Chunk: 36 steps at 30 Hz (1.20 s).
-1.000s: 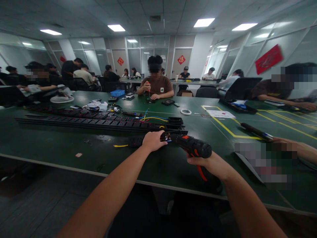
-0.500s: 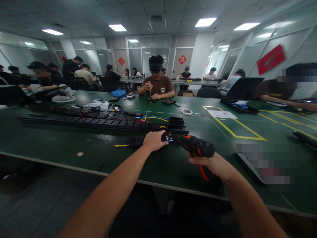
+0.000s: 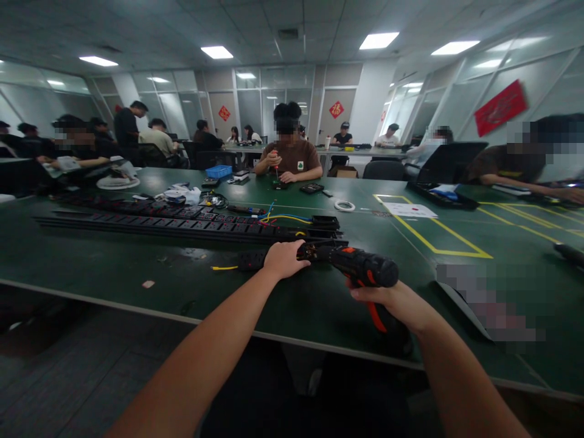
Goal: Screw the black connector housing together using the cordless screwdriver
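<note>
My left hand (image 3: 283, 260) grips a short black power strip (image 3: 250, 261), its fingers wrapped over the right part. A yellow wire (image 3: 224, 268) sticks out of the strip's left end. In my right hand (image 3: 387, 298) is a black and orange cordless drill (image 3: 362, 264), held by its handle. The drill's front end points left at the strip's open right end, close beside my left thumb. Whether the bit touches a screw there is too small to tell. Long black socket strips (image 3: 182, 228) lie just behind my left hand.
Behind the long strips are blue and yellow wires (image 3: 287, 217), a blue basket (image 3: 219, 171) and a white tape roll (image 3: 344, 206). A co-worker (image 3: 292, 158) across the green table (image 3: 114, 267) holds a red screwdriver (image 3: 274, 159). Yellow tape outlines (image 3: 460, 251) mark the right side.
The drill has shifted very slightly to the right. The blue spot seen at the strip's right end before no longer shows. My left hand has stayed in place.
</note>
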Tool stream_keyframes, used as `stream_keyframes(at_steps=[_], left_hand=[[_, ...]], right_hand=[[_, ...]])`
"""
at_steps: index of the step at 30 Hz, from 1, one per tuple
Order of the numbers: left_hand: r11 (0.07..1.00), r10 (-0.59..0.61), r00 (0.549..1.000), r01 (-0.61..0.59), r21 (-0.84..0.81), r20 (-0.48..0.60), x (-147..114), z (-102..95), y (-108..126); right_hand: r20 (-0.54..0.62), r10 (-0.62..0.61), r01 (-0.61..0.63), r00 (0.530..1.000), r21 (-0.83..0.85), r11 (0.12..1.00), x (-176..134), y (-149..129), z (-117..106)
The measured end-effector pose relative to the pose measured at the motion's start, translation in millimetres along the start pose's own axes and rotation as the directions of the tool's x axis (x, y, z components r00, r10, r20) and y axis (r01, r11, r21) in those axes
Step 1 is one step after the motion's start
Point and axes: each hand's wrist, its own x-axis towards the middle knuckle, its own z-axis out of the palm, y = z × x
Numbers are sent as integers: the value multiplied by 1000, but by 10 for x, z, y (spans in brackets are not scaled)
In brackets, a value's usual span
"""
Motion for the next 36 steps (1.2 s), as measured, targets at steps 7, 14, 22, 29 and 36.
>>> stream_keyframes(at_steps=[7, 14, 22, 29, 36], left_hand=[[1000, -20, 1000, 20, 6, 12, -2, 8, 7], [1000, -12, 1000, 12, 14, 8, 4, 24, 2], [1000, -13, 1000, 13, -9, 20, -12, -13, 8], [1000, -15, 1000, 16, -10, 25, -14, -11, 4], [1000, -21, 999, 21, -7, 25, -12, -21, 17]], right_hand=[[11, -15, 15, 1000, -41, 999, 9, 18, 5], [26, -29, 31, 999, -114, 993, -5, -37, 36], [33, -37, 41, 999, -156, 987, 5, -32, 47], [33, -27, 32, 999, -155, 987, 3, -30, 43], [32, -26, 31, 999, -147, 989, 1, -17, 39]])
